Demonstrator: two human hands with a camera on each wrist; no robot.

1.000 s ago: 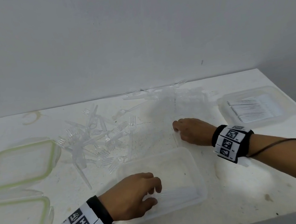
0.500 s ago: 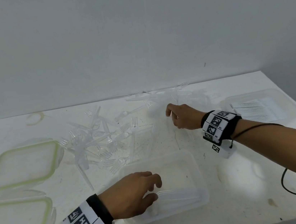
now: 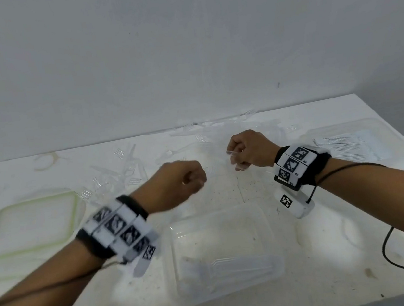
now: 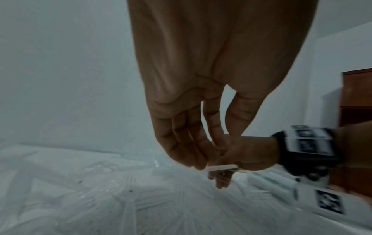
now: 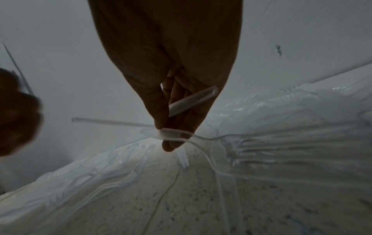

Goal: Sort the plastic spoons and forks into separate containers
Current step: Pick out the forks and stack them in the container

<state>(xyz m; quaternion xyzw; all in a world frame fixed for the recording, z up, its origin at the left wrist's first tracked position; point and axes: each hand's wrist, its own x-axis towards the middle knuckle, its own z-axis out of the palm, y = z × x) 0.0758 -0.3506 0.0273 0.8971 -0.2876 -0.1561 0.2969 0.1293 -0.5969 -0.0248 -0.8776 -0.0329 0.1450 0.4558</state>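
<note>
At the far left of the white table (image 3: 316,289) lie two green-rimmed lids (image 3: 29,224), the nearer one cut off by the picture's lower left edge. Beyond them a loose heap of clear forks (image 3: 121,173) spreads toward the back wall. The left hand (image 3: 181,181) hangs above the table between that heap and the right hand; the head view blurs it into a fist, but the left wrist camera shows its fingers (image 4: 187,146) loosely bent and, it seems, holding nothing. In front of both hands stands an open clear container (image 3: 224,255) with a few clear utensils lying along its near side. The right hand (image 3: 249,149) is raised over the table's middle and pinches several clear plastic utensils (image 5: 177,135); only the right wrist camera shows this bundle plainly, with a handle (image 5: 112,122) jutting left and fork tines trailing right. Bare tabletop lies between the hands and the container. At the right edge sits a second container (image 3: 364,146) holding stacked utensils, and a black cable (image 3: 400,260) loops across the near right corner.
</note>
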